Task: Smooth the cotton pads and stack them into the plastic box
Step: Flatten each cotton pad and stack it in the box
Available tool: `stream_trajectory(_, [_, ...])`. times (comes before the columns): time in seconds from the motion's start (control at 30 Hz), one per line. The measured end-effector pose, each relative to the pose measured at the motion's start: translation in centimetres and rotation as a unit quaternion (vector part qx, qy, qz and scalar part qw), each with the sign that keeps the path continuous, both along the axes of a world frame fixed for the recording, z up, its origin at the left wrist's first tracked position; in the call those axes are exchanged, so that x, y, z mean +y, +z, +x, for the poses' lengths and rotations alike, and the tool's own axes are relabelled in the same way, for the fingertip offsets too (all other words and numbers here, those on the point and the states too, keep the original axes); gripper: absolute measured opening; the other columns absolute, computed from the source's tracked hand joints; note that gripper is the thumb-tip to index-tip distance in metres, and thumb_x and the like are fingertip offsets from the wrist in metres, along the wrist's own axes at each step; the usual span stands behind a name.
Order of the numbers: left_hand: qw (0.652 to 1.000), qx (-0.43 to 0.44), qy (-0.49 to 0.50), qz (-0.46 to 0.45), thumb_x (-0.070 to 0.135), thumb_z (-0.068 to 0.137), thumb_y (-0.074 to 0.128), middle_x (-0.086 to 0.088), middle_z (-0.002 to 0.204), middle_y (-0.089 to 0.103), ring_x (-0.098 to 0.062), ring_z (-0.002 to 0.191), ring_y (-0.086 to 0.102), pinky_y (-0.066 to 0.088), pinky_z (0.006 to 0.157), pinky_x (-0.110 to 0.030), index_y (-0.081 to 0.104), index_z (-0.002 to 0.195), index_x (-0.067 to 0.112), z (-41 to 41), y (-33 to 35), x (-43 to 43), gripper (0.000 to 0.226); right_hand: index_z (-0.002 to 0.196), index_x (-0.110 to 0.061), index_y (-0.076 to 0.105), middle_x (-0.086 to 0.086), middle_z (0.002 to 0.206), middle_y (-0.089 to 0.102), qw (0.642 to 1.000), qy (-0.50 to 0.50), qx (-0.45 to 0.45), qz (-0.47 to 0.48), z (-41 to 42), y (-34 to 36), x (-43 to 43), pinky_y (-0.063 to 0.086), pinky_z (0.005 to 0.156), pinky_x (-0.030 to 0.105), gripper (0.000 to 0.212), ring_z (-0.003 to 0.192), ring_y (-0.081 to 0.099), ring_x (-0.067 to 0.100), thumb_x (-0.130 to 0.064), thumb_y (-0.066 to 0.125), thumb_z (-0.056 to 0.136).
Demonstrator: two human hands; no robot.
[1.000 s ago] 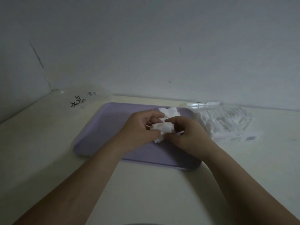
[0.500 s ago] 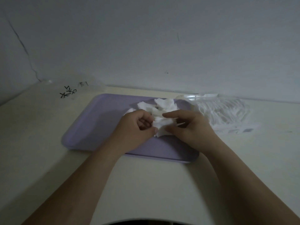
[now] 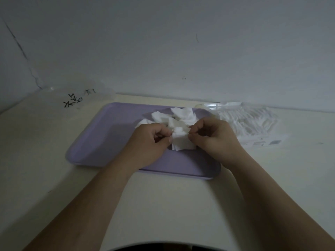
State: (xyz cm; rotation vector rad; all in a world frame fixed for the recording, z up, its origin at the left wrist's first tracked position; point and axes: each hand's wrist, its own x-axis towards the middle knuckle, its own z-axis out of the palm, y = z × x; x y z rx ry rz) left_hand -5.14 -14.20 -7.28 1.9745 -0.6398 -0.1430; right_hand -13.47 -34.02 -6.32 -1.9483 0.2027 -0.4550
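Note:
A white cotton pad is stretched between both hands above the lilac tray. My left hand pinches its left edge between thumb and curled fingers. My right hand pinches its right edge the same way. Behind the hands a loose heap of crumpled white cotton pads lies on the tray's far right part. A clear plastic box with black handwriting on it stands at the far left by the wall, barely visible.
A clear plastic bag of cotton swabs lies right of the tray against the wall, a label strip at its front. The cream table meets a pale wall at the back. The tray's left half is bare.
The two hands have drawn apart, so the pad held between them now hangs flatter and wider. More of the heap behind shows. The camera has tilted slightly.

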Motion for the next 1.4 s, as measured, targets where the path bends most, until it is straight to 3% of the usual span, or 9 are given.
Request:
stream_trajectory(0.33, [0.999, 0.025, -0.023, -0.018, 0.004, 0.086, 0.076, -0.003, 0.09, 0.076, -0.01, 0.078, 0.067, 0.054, 0.076, -0.016, 0.075, 0.105, 0.019, 0.1, 0.0, 0.2, 0.025, 0.076, -0.013, 0.072, 0.002, 0.076, 0.076, 0.999, -0.026, 0.018, -0.037, 0.0, 0.0, -0.1, 0.059, 0.08, 0.046, 0.013, 0.074, 0.071, 0.019, -0.005, 0.073, 0.085])
stream_trajectory(0.47, [0.999, 0.032, -0.017, -0.022, 0.019, 0.075, 0.09, 0.006, 0.104, 0.071, -0.02, 0.081, 0.072, 0.059, 0.083, -0.031, 0.067, 0.111, 0.033, 0.4, -0.3, 0.2, 0.045, 0.077, -0.009, 0.072, 0.003, 0.074, 0.076, 1.0, -0.01, 0.023, -0.003, -0.1, 0.2, 0.2, 0.06, 0.083, 0.05, 0.014, 0.073, 0.071, 0.019, -0.001, 0.071, 0.088])
stream_trajectory(0.6, [0.999, 0.034, -0.014, -0.011, 0.021, 0.081, 0.087, 0.014, 0.117, 0.069, -0.021, 0.092, 0.073, 0.057, 0.088, -0.027, 0.064, 0.126, 0.032, 0.5, -0.3, 0.2, 0.051, 0.077, -0.013, 0.073, 0.003, 0.076, 0.076, 1.0, -0.002, 0.026, -0.008, -0.1, 0.1, 0.4, 0.061, 0.085, 0.052, 0.013, 0.077, 0.073, 0.024, -0.005, 0.072, 0.088])
stream_trajectory(0.77, [0.999, 0.029, -0.034, -0.004, 0.023, 0.088, 0.077, 0.007, 0.104, 0.076, -0.021, 0.09, 0.073, 0.059, 0.085, -0.035, 0.069, 0.116, 0.036, 0.5, -0.6, 0.0, 0.031, 0.076, -0.014, 0.073, 0.002, 0.076, 0.077, 0.999, -0.005, 0.035, -0.013, 0.0, 0.0, 0.5, 0.06, 0.087, 0.05, 0.012, 0.08, 0.074, 0.027, -0.007, 0.074, 0.086])
stream_trajectory(0.9, [0.998, 0.019, -0.059, 0.003, 0.021, 0.092, 0.072, -0.006, 0.081, 0.073, -0.01, 0.066, 0.056, 0.045, 0.069, -0.028, 0.073, 0.102, 0.029, 0.5, -0.8, 0.1, 0.014, 0.077, -0.013, 0.073, 0.002, 0.077, 0.077, 0.999, -0.005, 0.047, -0.018, -0.1, 0.0, 0.3, 0.058, 0.086, 0.047, 0.013, 0.076, 0.072, 0.017, -0.004, 0.073, 0.086])
stream_trajectory(1.07, [0.998, 0.016, -0.053, 0.008, 0.016, 0.093, 0.071, -0.014, 0.079, 0.071, -0.012, 0.064, 0.053, 0.043, 0.069, -0.03, 0.072, 0.094, 0.023, 0.6, -0.8, 0.2, 0.007, 0.082, -0.02, 0.072, -0.005, 0.082, 0.077, 0.996, -0.019, 0.056, -0.069, 0.2, -0.4, 0.3, 0.059, 0.09, 0.049, 0.006, 0.085, 0.073, 0.018, -0.014, 0.074, 0.083])
stream_trajectory(1.2, [0.999, 0.012, -0.041, -0.02, 0.006, 0.091, 0.071, -0.005, 0.087, 0.076, -0.014, 0.073, 0.065, 0.052, 0.075, -0.03, 0.075, 0.098, 0.022, 0.5, -0.8, 0.1, 0.017, 0.11, -0.022, 0.063, 0.004, 0.107, 0.075, 0.997, 0.037, 0.024, 0.07, 0.0, 0.0, 0.6, 0.059, 0.089, 0.043, 0.042, 0.097, 0.072, 0.018, -0.009, 0.075, 0.072])
stream_trajectory(1.3, [0.997, 0.015, -0.044, -0.069, 0.009, 0.088, 0.072, 0.002, 0.096, 0.078, -0.027, 0.088, 0.074, 0.059, 0.087, -0.043, 0.077, 0.1, 0.029, 0.3, -0.7, -0.1, 0.025, 0.13, -0.031, 0.058, -0.006, 0.108, 0.072, 0.998, 0.052, 0.031, -0.01, -0.1, 0.1, 0.9, 0.058, 0.088, 0.026, 0.066, 0.097, 0.071, 0.004, -0.016, 0.089, 0.075])
stream_trajectory(1.4, [0.995, 0.019, -0.046, -0.087, 0.004, 0.089, 0.071, 0.005, 0.1, 0.079, -0.034, 0.091, 0.072, 0.06, 0.082, -0.041, 0.077, 0.1, 0.039, 0.1, -0.2, -0.2, 0.037, 0.109, -0.022, 0.073, -0.008, 0.09, 0.075, 0.997, -0.003, 0.05, -0.061, 0.1, 0.0, 1.0, 0.056, 0.08, 0.028, 0.028, 0.081, 0.07, 0.006, -0.021, 0.084, 0.083])
